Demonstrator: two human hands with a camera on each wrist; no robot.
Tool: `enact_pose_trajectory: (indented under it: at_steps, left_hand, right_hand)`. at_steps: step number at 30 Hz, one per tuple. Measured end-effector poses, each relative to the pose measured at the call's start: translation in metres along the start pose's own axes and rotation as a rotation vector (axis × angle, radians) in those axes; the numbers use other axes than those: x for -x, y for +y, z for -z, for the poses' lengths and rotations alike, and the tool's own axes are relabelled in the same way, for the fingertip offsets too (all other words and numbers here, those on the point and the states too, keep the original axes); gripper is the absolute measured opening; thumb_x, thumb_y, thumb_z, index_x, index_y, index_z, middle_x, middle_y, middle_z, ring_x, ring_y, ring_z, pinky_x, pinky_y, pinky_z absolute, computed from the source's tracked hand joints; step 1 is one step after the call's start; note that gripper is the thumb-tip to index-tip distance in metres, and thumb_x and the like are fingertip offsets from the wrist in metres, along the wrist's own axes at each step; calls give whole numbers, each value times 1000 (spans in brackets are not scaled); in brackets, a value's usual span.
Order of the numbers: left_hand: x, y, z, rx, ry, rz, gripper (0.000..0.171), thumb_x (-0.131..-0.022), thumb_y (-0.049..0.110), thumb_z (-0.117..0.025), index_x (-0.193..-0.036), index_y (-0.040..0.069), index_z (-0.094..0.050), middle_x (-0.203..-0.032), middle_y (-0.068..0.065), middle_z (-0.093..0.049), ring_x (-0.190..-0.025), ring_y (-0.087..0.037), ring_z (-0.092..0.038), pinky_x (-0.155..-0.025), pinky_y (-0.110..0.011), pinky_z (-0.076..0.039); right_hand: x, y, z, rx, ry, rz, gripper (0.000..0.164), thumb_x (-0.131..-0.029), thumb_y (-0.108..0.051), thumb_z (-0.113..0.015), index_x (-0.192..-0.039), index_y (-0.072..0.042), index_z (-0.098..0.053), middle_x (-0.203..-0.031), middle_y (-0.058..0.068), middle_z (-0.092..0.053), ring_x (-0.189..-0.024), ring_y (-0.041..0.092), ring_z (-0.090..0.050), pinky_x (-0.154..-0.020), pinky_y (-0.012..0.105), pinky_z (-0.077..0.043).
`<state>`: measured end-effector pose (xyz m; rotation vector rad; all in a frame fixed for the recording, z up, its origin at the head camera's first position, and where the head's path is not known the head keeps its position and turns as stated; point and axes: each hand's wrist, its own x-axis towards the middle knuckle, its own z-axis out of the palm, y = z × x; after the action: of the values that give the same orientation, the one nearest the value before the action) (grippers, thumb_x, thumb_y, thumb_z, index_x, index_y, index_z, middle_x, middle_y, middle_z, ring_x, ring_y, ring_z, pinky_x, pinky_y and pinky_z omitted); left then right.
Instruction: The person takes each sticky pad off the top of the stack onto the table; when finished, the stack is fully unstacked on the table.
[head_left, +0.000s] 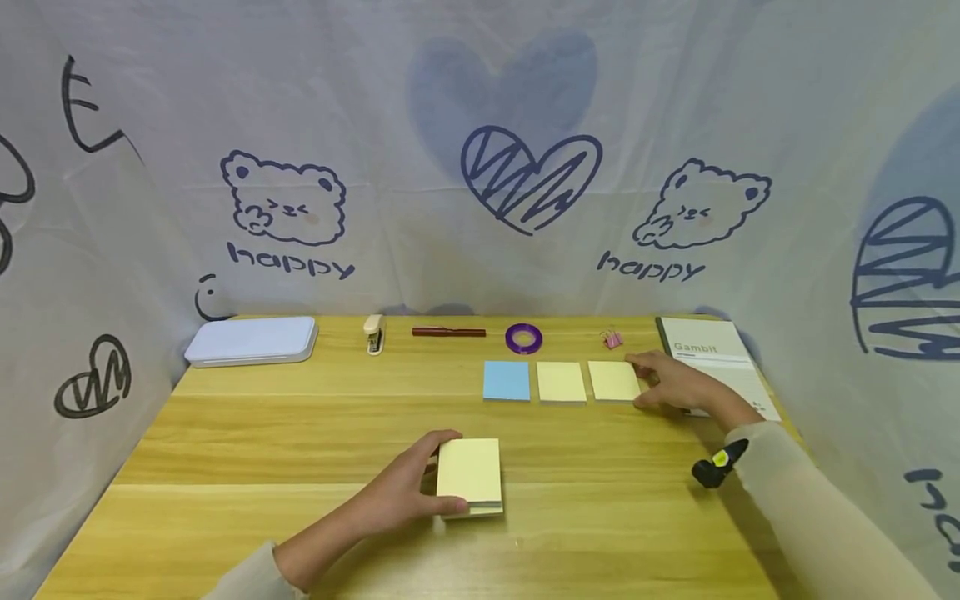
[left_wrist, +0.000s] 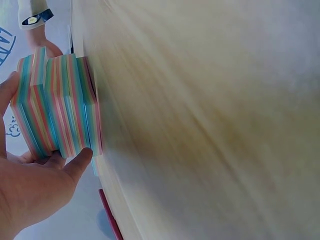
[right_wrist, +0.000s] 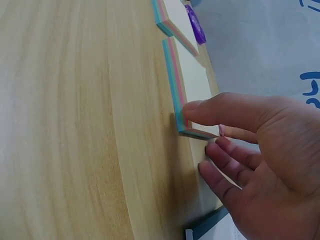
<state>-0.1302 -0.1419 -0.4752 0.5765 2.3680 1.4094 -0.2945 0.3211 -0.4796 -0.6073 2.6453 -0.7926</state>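
Left hand [head_left: 405,492] grips an unevenly squared stack of sticky-note pads [head_left: 469,469] at the table's [head_left: 600,517] near side. Right hand [head_left: 681,387] pinches the right end of 1 yellow-topped pad [head_left: 612,381], rightmost in a row of 3. Assessment: pads likely light, firm as blocks, soft-sheeted; stacked layers may slide. Grasp opposite edges, low on the stack.

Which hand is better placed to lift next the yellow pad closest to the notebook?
The right hand, I would judge: its thumb touches that yellow pad, beside the notebook. The left hand is farther away and holds the stack of pads.
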Motion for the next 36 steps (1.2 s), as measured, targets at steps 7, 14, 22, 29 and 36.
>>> enact_pose_trajectory:
  at_steps: [7,14,22,29,36]
  left_hand:
    - [1,1,-1,11,11,-2,91,-84,34,-88,-153,4,-38,-151,-17,-48,-139,-48,-45,-113,-63,-39]
    - [1,0,-1,17,13,-11,90,-84,32,-88,-153,3,-38,-148,-15,-50,-139,-48,-45,-114,-63,-38]
    - [2,-4,1,37,-16,-12,98,-81,33,-90,-157,8,-32,-157,-12,-42,-146,-45,-37,-118,-63,-32]
    - [5,-8,3,41,-32,-18,103,-81,29,-91,-159,10,-28,-161,-14,-37,-146,-52,-33,-116,-70,-29]
    - [3,-11,3,9,-9,-50,91,-80,29,-91,-152,12,-37,-150,-15,-49,-144,-46,-40,-115,-66,-33]
  right_hand:
    - [9,-10,-2,-45,62,15,82,-91,-20,-80,-154,11,-36,-146,34,-44,-130,52,-50,-104,60,-49]
    - [21,-35,-8,-155,78,81,76,-93,-16,-78,-152,10,-39,-148,30,-44,-130,48,-50,-102,57,-51]
    - [28,-69,-27,-256,28,143,74,-95,-17,-76,-156,1,-39,-149,24,-47,-129,41,-52,-104,55,-51]
    - [31,-98,-53,-331,-66,228,76,-95,-20,-76,-157,0,-37,-151,22,-48,-129,39,-52,-102,41,-55]
    - [27,-130,-80,-383,-137,281,78,-93,-19,-78,-157,-1,-38,-152,19,-47,-128,36,-53,-102,40,-54]
